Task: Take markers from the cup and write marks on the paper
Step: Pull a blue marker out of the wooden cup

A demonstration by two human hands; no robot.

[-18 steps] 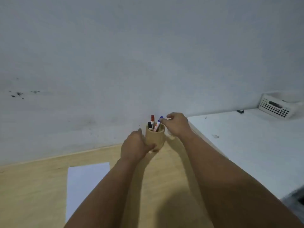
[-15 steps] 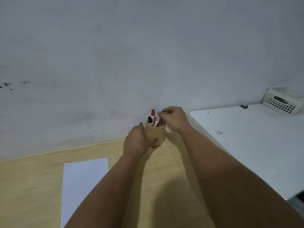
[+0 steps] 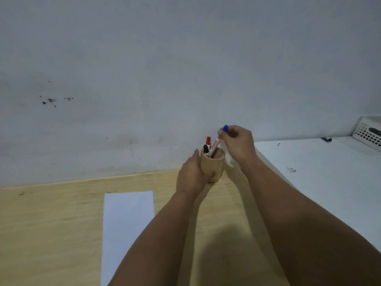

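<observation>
Right hand (image 3: 237, 142) has the blue-capped marker (image 3: 219, 141) pinched near its cap end and angled up out of the cup (image 3: 212, 165), its lower end just inside the rim. The way to do this cleanly, I'd say: draw it out along its own slant so it doesn't drag on the red-capped marker (image 3: 208, 140) or the black-capped marker (image 3: 205, 149) standing just beside it, and keep the cup pinned while it clears the rim. And pinned it is: left hand (image 3: 193, 174) wraps the cup's near-left side, grip closed firmly around the wall, thumb across the front. The right grip is a tight fingertip clamp on the marker (no daylight between fingers and barrel that I can make out). Cup sits on the wooden surface (image 3: 51, 223) close to the wall; the paper (image 3: 125, 223) lies nearer, to the left, well apart from the cup, unmarked where visible.
</observation>
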